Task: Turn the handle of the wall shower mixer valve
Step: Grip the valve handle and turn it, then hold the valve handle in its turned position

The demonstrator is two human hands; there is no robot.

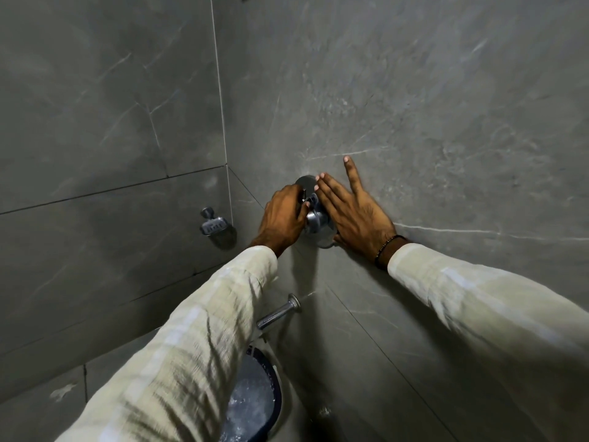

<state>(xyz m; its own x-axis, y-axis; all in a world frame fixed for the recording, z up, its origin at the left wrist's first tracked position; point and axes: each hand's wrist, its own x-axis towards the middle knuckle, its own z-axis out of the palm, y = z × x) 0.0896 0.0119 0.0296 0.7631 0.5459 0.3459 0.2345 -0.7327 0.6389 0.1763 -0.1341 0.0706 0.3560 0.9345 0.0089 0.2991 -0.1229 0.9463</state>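
Observation:
A chrome shower mixer valve [318, 232] is mounted on the grey tiled wall at centre. Its handle [314, 218] sticks out between my two hands. My left hand [282, 216] is wrapped around the left side of the handle, fingers curled on it. My right hand [353, 207] lies flat on the wall just right of the valve, fingers spread, its thumb side touching the valve's round plate. Most of the valve plate is hidden behind the hands.
A chrome spout [277, 312] juts from the wall below the valve. Under it stands a dark blue bucket [255, 400] holding water. A chrome soap dish [212, 224] hangs on the left wall near the corner.

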